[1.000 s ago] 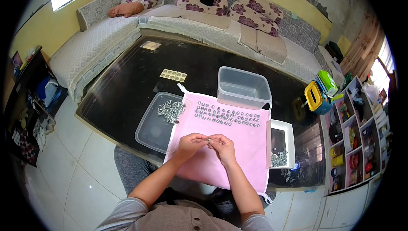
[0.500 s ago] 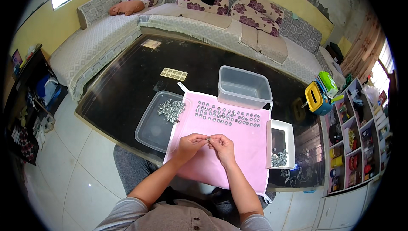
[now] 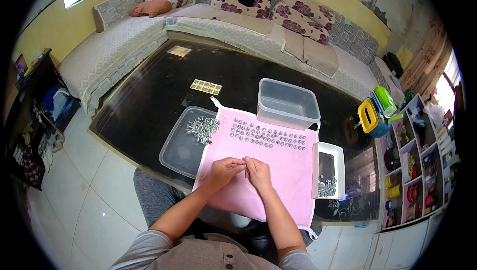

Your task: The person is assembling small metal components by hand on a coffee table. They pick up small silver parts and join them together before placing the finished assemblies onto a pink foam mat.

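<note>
Fingertips of my left hand (image 3: 224, 170) and my right hand (image 3: 258, 172) meet over the pink cloth (image 3: 288, 185), both pinching a small metal screw. Whether a nut or washer is on it is too small to tell. Beyond the hands, several rows of small metal pieces (image 3: 268, 135) are set out on the cloth. To the left, a pile of silver screws (image 3: 202, 130) lies in a clear plastic lid (image 3: 175, 153). On the right, an open white box (image 3: 341, 170) holds small grey metal pieces (image 3: 327, 187), which look like nuts or washers.
A clear plastic tub (image 3: 288, 113) stands behind the cloth on the dark table (image 3: 149, 86). Farther back lies a sheet of square labels (image 3: 206, 87). A yellow and blue container (image 3: 370, 117) sits at the table's right edge, near a shelf unit (image 3: 410, 165). A sofa (image 3: 223, 24) curves behind.
My right hand has turned slightly, its fingers now more upright and closer over the screw. My left hand keeps its pinch. The view has shifted a little.
</note>
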The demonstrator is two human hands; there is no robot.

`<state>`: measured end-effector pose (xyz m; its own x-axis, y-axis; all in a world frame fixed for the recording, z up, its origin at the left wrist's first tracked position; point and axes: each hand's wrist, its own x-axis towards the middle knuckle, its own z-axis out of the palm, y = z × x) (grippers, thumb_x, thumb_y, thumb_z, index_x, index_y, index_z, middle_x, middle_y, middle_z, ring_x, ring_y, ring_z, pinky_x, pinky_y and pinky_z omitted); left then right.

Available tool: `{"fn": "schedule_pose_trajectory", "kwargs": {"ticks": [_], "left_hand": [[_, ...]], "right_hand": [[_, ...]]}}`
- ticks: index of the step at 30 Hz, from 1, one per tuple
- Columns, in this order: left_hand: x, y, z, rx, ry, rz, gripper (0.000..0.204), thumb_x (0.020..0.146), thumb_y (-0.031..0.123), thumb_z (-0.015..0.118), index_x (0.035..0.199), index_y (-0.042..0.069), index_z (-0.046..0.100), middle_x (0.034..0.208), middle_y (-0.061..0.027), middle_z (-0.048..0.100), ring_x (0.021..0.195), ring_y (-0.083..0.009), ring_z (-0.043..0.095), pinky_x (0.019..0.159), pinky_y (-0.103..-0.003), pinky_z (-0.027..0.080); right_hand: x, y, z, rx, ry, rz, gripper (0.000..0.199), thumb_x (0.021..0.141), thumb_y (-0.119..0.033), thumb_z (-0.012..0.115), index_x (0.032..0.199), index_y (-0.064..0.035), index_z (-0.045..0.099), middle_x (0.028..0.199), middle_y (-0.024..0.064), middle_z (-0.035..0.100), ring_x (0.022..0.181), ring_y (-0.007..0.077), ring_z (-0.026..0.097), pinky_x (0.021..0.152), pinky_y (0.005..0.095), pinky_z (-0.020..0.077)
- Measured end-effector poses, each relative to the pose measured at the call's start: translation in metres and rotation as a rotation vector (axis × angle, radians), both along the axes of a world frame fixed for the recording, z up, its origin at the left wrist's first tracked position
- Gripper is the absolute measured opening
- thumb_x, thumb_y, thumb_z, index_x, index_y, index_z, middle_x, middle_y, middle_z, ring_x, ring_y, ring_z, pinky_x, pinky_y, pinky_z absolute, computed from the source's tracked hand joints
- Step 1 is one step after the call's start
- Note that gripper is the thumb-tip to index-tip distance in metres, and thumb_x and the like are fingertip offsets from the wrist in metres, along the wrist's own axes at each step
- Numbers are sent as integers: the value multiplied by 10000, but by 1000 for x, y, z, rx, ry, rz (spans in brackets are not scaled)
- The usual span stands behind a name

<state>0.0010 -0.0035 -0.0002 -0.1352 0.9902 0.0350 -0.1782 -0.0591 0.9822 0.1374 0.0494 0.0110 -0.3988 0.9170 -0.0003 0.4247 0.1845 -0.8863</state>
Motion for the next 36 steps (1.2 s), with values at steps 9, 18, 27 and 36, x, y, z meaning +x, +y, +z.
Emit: {"fn": "schedule_pose_trajectory", "kwargs": {"ticks": [9,18,27,36], "left_hand": [[-1,1,5,-37,-78,-32,205,791,30,607,975,-57,581,885,-84,627,799,-103,593,733,-210,478],[-2,0,10,-67,-113,-49,201,795,27,600,977,-57,580,886,-84,625,802,-101,589,729,-204,472],[-2,1,7,-53,-123,-62,206,795,37,603,980,-51,585,874,-77,626,775,-93,585,712,-203,472],[-2,1,7,-37,-85,-55,220,799,63,611,984,-52,581,891,-80,624,794,-101,586,731,-213,476]], "right_hand": [[3,-5,-2,-106,364,-7,305,898,-250,461,687,-43,538,535,7,492,440,60,414,431,187,346],[4,-5,0,-107,264,-7,270,894,-223,469,713,-36,540,558,7,512,475,54,428,439,191,346],[5,-4,-2,-110,221,37,223,896,-203,464,762,-36,526,593,26,528,486,60,429,446,190,354],[4,-4,-4,-152,308,46,214,898,-197,456,771,-37,520,612,28,532,523,59,456,464,180,360]]}}
